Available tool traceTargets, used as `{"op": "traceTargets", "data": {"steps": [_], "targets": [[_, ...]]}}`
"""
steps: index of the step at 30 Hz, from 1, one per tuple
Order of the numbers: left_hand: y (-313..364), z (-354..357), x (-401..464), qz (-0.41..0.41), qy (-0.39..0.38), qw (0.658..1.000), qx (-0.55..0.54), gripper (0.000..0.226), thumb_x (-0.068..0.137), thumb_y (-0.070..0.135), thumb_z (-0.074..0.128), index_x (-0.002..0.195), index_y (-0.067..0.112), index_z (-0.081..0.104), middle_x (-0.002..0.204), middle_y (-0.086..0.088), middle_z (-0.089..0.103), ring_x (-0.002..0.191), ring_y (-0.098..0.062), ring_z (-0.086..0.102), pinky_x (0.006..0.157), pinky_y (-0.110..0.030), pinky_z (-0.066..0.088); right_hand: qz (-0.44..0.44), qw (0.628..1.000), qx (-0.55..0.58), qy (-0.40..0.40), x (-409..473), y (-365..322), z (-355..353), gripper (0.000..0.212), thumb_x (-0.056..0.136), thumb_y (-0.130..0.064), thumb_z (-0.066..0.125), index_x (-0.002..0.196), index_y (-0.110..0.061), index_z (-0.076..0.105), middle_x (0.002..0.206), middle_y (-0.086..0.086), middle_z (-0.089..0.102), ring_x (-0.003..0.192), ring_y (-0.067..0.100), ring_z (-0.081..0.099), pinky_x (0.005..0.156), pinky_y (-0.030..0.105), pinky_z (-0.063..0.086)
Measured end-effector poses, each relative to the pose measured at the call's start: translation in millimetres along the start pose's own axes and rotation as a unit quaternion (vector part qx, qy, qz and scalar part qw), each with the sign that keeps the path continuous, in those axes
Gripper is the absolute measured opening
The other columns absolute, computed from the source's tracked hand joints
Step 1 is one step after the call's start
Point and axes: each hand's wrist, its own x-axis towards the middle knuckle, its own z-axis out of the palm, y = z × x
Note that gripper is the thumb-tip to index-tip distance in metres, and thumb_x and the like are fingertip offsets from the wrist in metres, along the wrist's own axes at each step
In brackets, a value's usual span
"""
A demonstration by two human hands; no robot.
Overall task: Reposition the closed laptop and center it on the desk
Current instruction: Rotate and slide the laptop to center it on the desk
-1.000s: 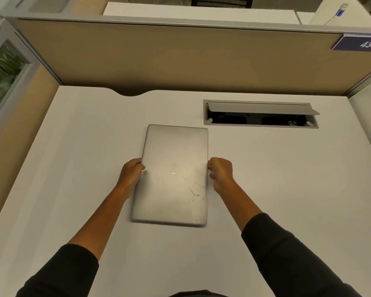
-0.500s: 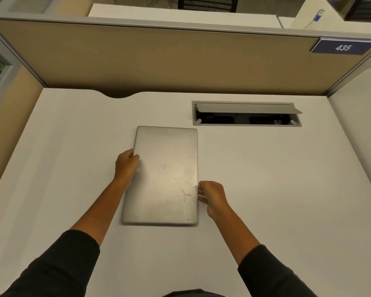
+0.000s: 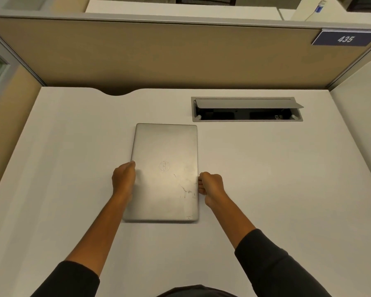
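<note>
On the white desk (image 3: 266, 189) in front of you, the closed silver laptop (image 3: 165, 174) lies flat with its short edges toward and away from you, a little left of the desk's middle. Its lid faces up, showing a round logo and pale scuff marks toward the near right corner. Your left hand (image 3: 124, 179) sits against the laptop's left long edge, fingers curled down at the rim and the thumb tip touching the lid. Your right hand (image 3: 210, 183) is curled at the right long edge, fingertips (image 3: 200, 185) pressed to the side of the machine. Both hands are narrowed around the edges, with the laptop between them; whether it is lifted off the desk or only pinched in place you cannot tell from here. Both forearms are bare, with dark sleeves pushed up near the elbows. Beyond the laptop's far right corner, a grey cable hatch (image 3: 246, 109) set into the desk stands with its flap raised. A tan partition (image 3: 159, 56) runs along the far edge, carrying a blue plate (image 3: 345, 39) reading 435.
</note>
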Motion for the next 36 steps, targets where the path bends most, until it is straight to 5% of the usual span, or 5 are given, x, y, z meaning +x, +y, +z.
{"op": "traceTargets", "data": {"steps": [4,9,18,28,36], "targets": [[-3.1,-0.9,-3.2,-0.021,0.014,0.999,-0.038,0.044,0.101,0.046,0.052,0.072,0.013,0.056,0.077,-0.002,0.058,0.082,-0.025,0.054,0.074,-0.035,0.044,-0.013,1.000,-0.018,0.007,4.2,-1.9,-2.5,0.011,0.078,-0.004,0.047,0.086,-0.009,0.053,0.084,0.013,0.054,0.078,0.026,0.047,0.065,0.035,0.040],[-11.4,2.5,-19.3,-0.047,-0.024,0.992,-0.112,0.037,0.097,0.052,0.055,0.083,0.019,0.064,0.101,-0.001,0.071,0.092,-0.022,0.065,0.084,-0.038,0.052,-0.043,0.998,-0.043,0.025,15.0,-24.6,-10.1,0.008,0.076,-0.005,0.047,0.074,-0.012,0.043,0.073,0.009,0.044,0.064,0.021,0.039,0.057,0.032,0.029],[-22.9,27.2,-62.0,-0.063,-0.058,0.974,-0.211,0.028,0.098,0.046,0.059,0.098,0.022,0.074,0.076,0.015,0.081,0.074,-0.004,0.078,0.066,-0.027,0.057,-0.071,0.989,-0.114,0.067,42.7,-68.9,-20.8,0.028,0.085,-0.006,0.053,0.066,-0.014,0.033,0.067,0.002,0.036,0.057,0.016,0.032,0.048,0.024,0.024],[-27.6,17.8,-47.9,-0.059,-0.057,0.975,-0.209,0.037,0.101,0.039,0.060,0.112,0.006,0.073,0.113,-0.013,0.076,0.107,-0.029,0.073,0.092,-0.040,0.060,-0.145,0.966,-0.205,0.067,48.2,-66.9,-30.4,0.042,0.093,-0.012,0.055,0.060,-0.018,0.030,0.058,-0.002,0.031,0.054,0.013,0.028,0.052,0.027,0.025],[24.3,7.0,19.3,0.012,-0.063,0.983,-0.171,0.043,0.101,0.032,0.061,0.134,0.006,0.066,0.134,-0.011,0.070,0.122,-0.025,0.067,0.109,-0.043,0.053,-0.150,0.952,-0.244,0.110,34.9,-47.0,-52.5,0.041,0.089,-0.014,0.052,0.056,-0.019,0.028,0.054,-0.002,0.031,0.054,0.016,0.028,0.054,0.031,0.025]]}}
